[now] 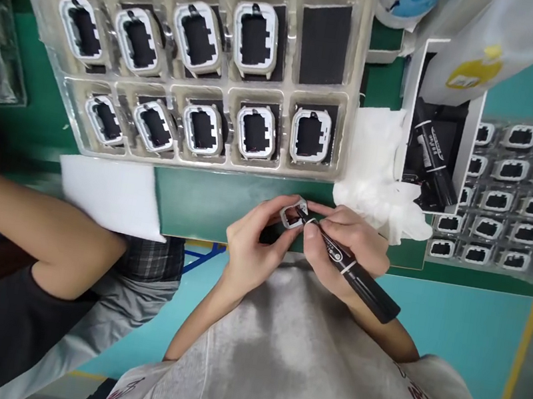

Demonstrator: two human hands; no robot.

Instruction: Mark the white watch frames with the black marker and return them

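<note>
Between the thumb and fingers of my left hand (257,242) is a small white watch-case frame (286,218), held just past the table's near edge. A black marker pen (359,283) is gripped in my right hand (347,246), its tip at the frame's upper right side. One finger of the right hand reaches toward the frame. Whether the tip touches the frame I cannot tell. Beyond my hands lies a clear plastic tray (201,165) with several similar white frames, each in its own compartment; one compartment shows only a black pad (323,45).
White tissue (372,169) lies right of the tray. Beside it a white box (474,134) holds another marker (431,148) and a bottle (492,53). A second tray (516,188) of frames sits far right. White paper (110,195) lies left, near a co-worker's arm (40,224).
</note>
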